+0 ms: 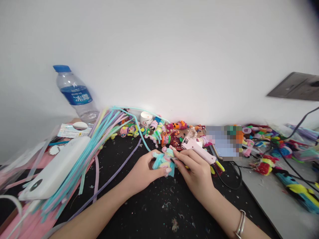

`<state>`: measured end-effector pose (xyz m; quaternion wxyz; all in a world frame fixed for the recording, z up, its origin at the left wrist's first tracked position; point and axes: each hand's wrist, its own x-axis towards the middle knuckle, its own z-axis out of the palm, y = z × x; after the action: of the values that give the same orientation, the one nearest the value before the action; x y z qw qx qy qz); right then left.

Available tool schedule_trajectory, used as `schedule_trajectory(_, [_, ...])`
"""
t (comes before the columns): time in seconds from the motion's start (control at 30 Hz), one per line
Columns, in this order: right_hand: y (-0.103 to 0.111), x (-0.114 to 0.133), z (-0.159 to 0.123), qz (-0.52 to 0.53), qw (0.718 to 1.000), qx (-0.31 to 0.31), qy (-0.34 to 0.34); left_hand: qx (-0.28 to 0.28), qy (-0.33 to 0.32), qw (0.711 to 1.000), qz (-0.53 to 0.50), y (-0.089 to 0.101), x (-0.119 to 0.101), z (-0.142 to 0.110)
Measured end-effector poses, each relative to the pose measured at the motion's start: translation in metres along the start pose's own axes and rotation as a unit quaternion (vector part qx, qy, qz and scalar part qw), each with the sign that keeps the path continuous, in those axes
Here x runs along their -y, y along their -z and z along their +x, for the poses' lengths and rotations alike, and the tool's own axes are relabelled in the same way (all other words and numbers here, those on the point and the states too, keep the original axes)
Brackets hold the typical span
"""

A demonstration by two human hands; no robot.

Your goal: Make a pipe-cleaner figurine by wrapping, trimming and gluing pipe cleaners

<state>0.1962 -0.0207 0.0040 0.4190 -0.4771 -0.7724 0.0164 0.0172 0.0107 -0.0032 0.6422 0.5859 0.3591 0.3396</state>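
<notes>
A small pipe-cleaner doll point(164, 161) in light blue, pink and yellow is held up over the black mat. My left hand point(143, 171) grips it from the left, thumb across its lower front. At its upper right, the fingertips of my right hand point(194, 166) are pinched together against the doll; a tiny dark or shiny bit shows near them, too small to name. Just behind my right hand lies a pink glue gun point(198, 149). Part of the doll is hidden by my fingers.
Pastel pipe cleaners point(92, 156) lie left, beside a white power bank point(56, 169) and a plastic bottle point(74, 93). Finished dolls point(157, 127) and a paper cup point(146, 119) line the wall. A phone point(223, 142), cables point(239, 181) and more fuzzy figures point(265, 165) are right.
</notes>
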Motion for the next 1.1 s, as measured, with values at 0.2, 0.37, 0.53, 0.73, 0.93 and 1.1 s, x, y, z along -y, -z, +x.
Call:
schedule_trajectory(0.2, [0.004, 0.0, 0.002, -0.003, 1.0, 0.001, 0.002, -0.065, 0.029, 0.992, -0.102, 0.002, 0.0, 0.0])
schedule_trajectory(0.37, [0.004, 0.0, 0.001, -0.002, 1.0, -0.01, -0.014, -0.091, 0.054, 0.97, -0.218, 0.005, -0.001, 0.0])
schedule_trajectory(0.53, [0.001, 0.0, 0.0, 0.01, 1.0, -0.01, -0.009, -0.069, 0.051, 0.956, -0.282, 0.007, -0.003, 0.003])
schedule_trajectory(0.73, [0.001, -0.001, -0.001, 0.021, 1.0, -0.006, -0.011, -0.071, 0.054, 0.937, -0.339, 0.01, -0.003, 0.006])
schedule_trajectory(0.93, [0.001, -0.002, -0.002, 0.026, 1.0, -0.003, -0.009, -0.087, 0.053, 0.949, -0.3, 0.01, -0.001, 0.006])
schedule_trajectory(1.1, [0.0, -0.002, -0.002, 0.032, 0.999, 0.001, -0.013, -0.085, 0.047, 0.956, -0.276, 0.008, -0.001, 0.006])
